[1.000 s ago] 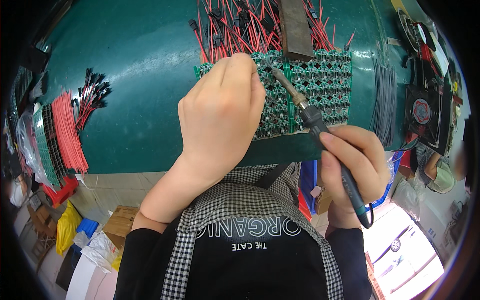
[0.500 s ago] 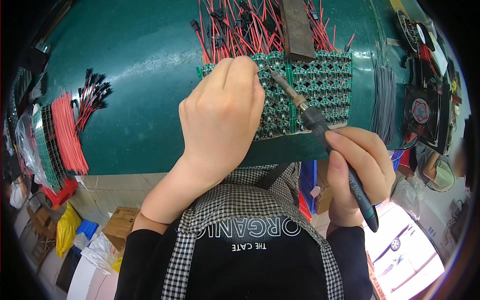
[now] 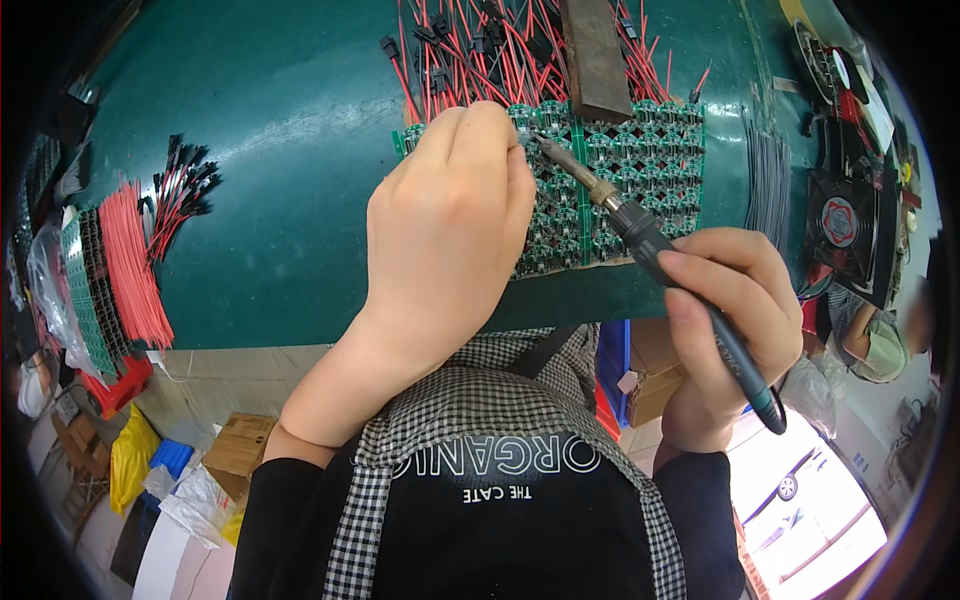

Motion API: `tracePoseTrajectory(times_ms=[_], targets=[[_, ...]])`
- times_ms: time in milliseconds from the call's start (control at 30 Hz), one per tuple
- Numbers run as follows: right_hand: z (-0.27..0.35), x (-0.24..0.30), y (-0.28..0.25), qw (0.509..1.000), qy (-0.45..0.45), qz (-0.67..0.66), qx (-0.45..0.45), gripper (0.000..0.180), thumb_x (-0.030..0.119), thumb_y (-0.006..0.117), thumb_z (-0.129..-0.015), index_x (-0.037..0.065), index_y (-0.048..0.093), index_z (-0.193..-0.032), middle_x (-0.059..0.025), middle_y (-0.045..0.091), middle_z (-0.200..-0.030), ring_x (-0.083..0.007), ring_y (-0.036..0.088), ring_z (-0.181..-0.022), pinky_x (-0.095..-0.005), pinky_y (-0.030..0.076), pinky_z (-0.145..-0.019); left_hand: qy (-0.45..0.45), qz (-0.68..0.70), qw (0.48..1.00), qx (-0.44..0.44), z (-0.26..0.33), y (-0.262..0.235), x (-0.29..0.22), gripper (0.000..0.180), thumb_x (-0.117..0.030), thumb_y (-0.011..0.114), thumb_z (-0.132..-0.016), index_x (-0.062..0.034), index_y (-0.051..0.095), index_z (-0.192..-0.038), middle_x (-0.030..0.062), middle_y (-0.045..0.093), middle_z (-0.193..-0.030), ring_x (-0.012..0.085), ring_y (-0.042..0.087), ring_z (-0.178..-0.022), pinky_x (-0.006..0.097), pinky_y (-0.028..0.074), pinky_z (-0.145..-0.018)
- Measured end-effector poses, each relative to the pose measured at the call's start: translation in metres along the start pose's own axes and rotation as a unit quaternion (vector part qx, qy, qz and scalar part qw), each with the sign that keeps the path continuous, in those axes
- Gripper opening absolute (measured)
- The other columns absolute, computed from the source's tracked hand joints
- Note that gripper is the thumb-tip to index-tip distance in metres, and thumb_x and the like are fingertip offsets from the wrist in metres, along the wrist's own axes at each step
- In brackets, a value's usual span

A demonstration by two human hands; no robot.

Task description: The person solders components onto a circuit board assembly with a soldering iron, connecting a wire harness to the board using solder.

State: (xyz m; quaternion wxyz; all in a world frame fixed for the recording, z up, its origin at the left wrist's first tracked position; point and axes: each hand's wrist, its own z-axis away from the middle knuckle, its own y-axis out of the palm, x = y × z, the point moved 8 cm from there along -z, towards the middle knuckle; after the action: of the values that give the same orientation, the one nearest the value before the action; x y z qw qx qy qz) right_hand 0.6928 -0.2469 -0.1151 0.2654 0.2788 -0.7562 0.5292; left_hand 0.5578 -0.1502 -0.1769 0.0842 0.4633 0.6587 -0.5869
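My right hand grips a soldering iron by its dark handle. The iron's tip points up and left, at the upper rows of a panel of small green circuit boards. My left hand is closed over the left part of that panel, its fingertips close to the iron's tip. What those fingers pinch is hidden behind the hand. Red and black wires with black connectors lie along the panel's far edge. A dark bar-shaped block rests across the wires and the edge of the boards.
On the green table, a bundle of red wires and black-ended leads lie at the left. Grey wires and a black fan are at the right. Another person is at the far right.
My right hand has shifted right and slightly up, so the iron lies at a flatter angle. The left hand has moved a little right, still closed near the tip.
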Motion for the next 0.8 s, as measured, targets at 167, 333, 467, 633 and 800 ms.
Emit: tracePoseTrajectory(times_ms=[167,333,467,633,800], targets=[[0.007,0.018,0.016,0.988,-0.105,0.115,0.009,0.029,0.0,0.075,-0.063,0.003,0.071,-0.092,-0.0122,0.062,-0.084,-0.0235,0.063,-0.069,-0.0287,0.052,-0.058,0.006,-0.011,0.999,-0.035,0.005,-0.008,0.008,0.01,0.0,0.063,-0.078,-0.0032,0.056,-0.085,0.0082,0.056,-0.076,0.0227,0.058,-0.066,0.033,0.047,-0.057],[0.01,0.028,0.021,0.983,-0.107,0.145,0.017,0.028,0.001,0.074,-0.063,0.001,0.071,-0.091,-0.0133,0.064,-0.083,-0.0234,0.064,-0.067,-0.0287,0.053,-0.057,0.019,0.008,0.999,-0.034,0.007,-0.01,0.01,0.012,-0.001,0.063,-0.076,-0.0043,0.054,-0.083,0.0095,0.055,-0.078,0.0278,0.059,-0.066,0.035,0.049,-0.058],[0.008,0.023,-0.008,0.994,-0.049,0.086,-0.044,0.024,-0.003,0.07,-0.065,-0.002,0.069,-0.089,-0.0159,0.065,-0.079,-0.0239,0.065,-0.066,-0.0288,0.053,-0.057,0.02,0.025,0.999,-0.034,0.004,-0.007,0.003,0.011,0.0,0.062,-0.077,-0.0042,0.055,-0.083,0.0093,0.055,-0.078,0.0278,0.058,-0.065,0.036,0.048,-0.057],[0.004,0.015,0.005,0.995,-0.076,0.068,-0.024,0.025,-0.003,0.071,-0.066,-0.002,0.069,-0.091,-0.0147,0.065,-0.081,-0.0235,0.064,-0.066,-0.0292,0.052,-0.057,0.02,0.016,0.999,-0.044,0.006,-0.007,0.009,0.011,0.0,0.062,-0.077,-0.0041,0.055,-0.083,0.0093,0.055,-0.078,0.0276,0.058,-0.065,0.036,0.048,-0.057],[0.004,0.013,0.008,0.994,-0.071,0.08,-0.018,0.028,-0.004,0.073,-0.064,-0.001,0.07,-0.092,-0.0129,0.064,-0.082,-0.0226,0.064,-0.066,-0.0286,0.051,-0.056,0.031,0.009,0.999,-0.036,0.004,-0.005,0.003,0.011,0.0,0.063,-0.077,-0.0038,0.055,-0.084,0.0092,0.055,-0.078,0.0276,0.058,-0.066,0.035,0.048,-0.059]])
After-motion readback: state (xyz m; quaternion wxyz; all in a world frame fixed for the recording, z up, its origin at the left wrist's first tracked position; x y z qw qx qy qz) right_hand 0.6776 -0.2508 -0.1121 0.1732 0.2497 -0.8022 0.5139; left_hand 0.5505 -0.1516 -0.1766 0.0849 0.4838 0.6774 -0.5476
